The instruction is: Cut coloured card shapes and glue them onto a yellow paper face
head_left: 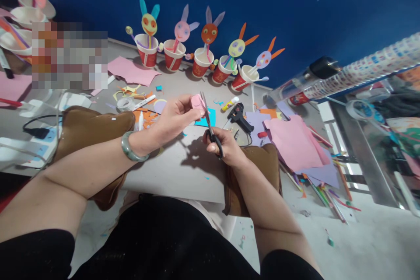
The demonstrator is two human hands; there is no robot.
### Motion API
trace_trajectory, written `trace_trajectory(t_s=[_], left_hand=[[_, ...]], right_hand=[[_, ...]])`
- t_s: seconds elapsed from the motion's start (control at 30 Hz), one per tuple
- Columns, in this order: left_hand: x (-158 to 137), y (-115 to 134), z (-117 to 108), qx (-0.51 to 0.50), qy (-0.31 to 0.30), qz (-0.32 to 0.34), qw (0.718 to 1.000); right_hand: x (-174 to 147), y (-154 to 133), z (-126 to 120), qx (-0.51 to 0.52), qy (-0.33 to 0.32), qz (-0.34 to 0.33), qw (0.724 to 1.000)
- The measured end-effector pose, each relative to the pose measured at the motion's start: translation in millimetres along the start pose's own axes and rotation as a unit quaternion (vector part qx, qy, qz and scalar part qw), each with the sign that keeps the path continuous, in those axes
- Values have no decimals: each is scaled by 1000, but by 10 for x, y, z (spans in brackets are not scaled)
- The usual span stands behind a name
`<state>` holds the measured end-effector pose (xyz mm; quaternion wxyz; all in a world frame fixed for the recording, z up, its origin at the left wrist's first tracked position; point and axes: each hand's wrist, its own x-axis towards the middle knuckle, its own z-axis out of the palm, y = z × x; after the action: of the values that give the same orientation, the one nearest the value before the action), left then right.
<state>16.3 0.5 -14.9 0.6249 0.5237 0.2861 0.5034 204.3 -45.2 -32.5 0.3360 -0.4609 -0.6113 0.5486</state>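
Observation:
Over the middle of the table, my left hand (179, 116) pinches a small piece of pink paper (197, 102) with a rounded outline. My right hand (226, 145) grips black-handled scissors (210, 127), their blades pointing up and lying right at the paper's right edge. Whether the blades touch the paper, I cannot tell. A blue piece of paper (210, 118) lies on the table just behind the blades. A black glue gun (241, 117) and a yellow glue stick (230, 104) rest to the right of the scissors.
Along the blue wall stands a row of red paper cups (201, 63) with rabbit-faced spoons. Pink paper sheets (292, 142) lie at the right, paper scraps at the left. Brown cushions (95, 133) sit under both forearms. A power strip (46, 140) is at far left, a tall stack of cups at right.

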Motion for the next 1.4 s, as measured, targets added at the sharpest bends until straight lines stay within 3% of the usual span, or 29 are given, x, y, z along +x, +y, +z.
trace_trajectory(t_s=[1.4], left_hand=[[4, -107, -47, 18, -7, 2, 1000]], right_hand=[[-3, 16, -5, 2, 2, -5, 1000]])
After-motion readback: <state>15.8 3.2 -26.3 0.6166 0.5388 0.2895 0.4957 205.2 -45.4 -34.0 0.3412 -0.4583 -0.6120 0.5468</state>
